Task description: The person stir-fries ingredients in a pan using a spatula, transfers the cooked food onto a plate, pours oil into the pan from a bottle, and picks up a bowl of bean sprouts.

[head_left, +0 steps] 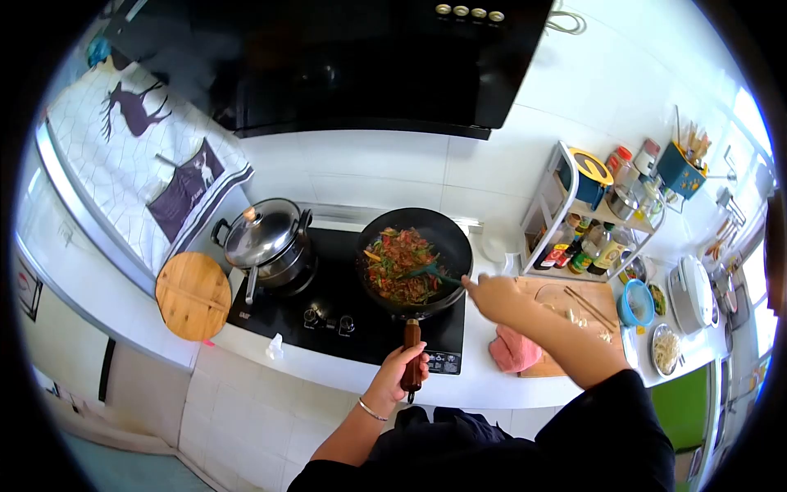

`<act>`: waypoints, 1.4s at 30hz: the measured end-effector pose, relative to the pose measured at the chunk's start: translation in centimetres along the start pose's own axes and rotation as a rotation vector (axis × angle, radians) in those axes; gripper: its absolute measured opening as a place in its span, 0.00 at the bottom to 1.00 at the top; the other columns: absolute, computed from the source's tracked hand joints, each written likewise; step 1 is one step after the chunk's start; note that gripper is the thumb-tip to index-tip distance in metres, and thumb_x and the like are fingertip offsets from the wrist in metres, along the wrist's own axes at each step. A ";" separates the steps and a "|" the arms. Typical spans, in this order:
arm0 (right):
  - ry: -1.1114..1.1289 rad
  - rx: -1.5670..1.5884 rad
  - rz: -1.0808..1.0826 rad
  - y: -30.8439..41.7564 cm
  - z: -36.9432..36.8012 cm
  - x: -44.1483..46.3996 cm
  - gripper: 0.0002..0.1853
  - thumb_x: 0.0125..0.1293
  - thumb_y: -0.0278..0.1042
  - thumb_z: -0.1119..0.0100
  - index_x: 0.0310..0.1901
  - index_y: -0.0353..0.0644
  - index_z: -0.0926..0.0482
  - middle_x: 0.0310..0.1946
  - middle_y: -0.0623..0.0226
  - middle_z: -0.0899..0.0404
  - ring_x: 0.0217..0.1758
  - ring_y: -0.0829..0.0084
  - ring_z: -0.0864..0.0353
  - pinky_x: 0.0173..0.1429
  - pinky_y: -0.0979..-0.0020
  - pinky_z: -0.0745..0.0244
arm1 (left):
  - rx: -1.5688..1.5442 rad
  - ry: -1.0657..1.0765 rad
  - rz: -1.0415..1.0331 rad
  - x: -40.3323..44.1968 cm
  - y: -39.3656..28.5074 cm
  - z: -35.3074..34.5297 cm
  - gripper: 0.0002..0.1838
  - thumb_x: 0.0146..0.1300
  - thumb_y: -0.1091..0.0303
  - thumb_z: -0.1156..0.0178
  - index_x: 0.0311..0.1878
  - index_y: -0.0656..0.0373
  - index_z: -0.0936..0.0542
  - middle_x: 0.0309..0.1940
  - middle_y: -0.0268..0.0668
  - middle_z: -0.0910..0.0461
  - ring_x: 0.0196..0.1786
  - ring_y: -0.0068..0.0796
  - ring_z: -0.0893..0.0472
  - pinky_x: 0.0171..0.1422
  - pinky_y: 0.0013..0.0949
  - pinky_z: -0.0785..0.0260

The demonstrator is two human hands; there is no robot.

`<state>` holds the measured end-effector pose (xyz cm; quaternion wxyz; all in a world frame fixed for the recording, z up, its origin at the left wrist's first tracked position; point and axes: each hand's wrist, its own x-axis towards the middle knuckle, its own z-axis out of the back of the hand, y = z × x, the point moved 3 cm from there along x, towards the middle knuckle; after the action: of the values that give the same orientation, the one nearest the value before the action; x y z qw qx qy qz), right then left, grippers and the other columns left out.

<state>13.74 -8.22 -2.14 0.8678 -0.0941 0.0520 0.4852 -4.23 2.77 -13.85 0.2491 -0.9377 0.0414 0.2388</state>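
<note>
My left hand point(399, 375) is closed around the brown wooden handle point(411, 344) of a black wok point(452, 238) on the stove. Chopped red and green food point(399, 261) fills much of the wok's left and middle part. My right hand point(492, 297), above the wok's right rim, grips a dark teal spatula point(438, 275). The spatula's head rests among the food; its exact shape is partly hidden. A bracelet circles my left wrist.
A lidded pot point(266, 242) stands on the left burner, beside a round wooden board point(193, 295). Right of the stove are a pink cloth point(515, 350), a cutting board point(549, 366) with chopsticks, a bottle rack point(529, 238) and a blue bowl point(636, 303). The range hood point(352, 74) hangs above.
</note>
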 end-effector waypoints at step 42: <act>-0.143 0.089 -0.106 0.1 -5.1 0.5 0.30 0.59 0.35 0.45 0.64 0.44 0.39 0.48 0.53 0.28 0.46 0.56 0.22 0.46 0.58 0.27 | 0.016 -0.092 -0.154 -2.7 1.7 0.3 0.10 0.63 0.66 0.45 0.43 0.61 0.26 0.38 0.43 0.21 0.43 0.38 0.20 0.49 0.45 0.25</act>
<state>13.96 -8.84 -7.25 0.8971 -0.0233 0.0063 0.4412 -7.03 1.31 -13.56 0.2760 -0.9241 -0.0402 0.2613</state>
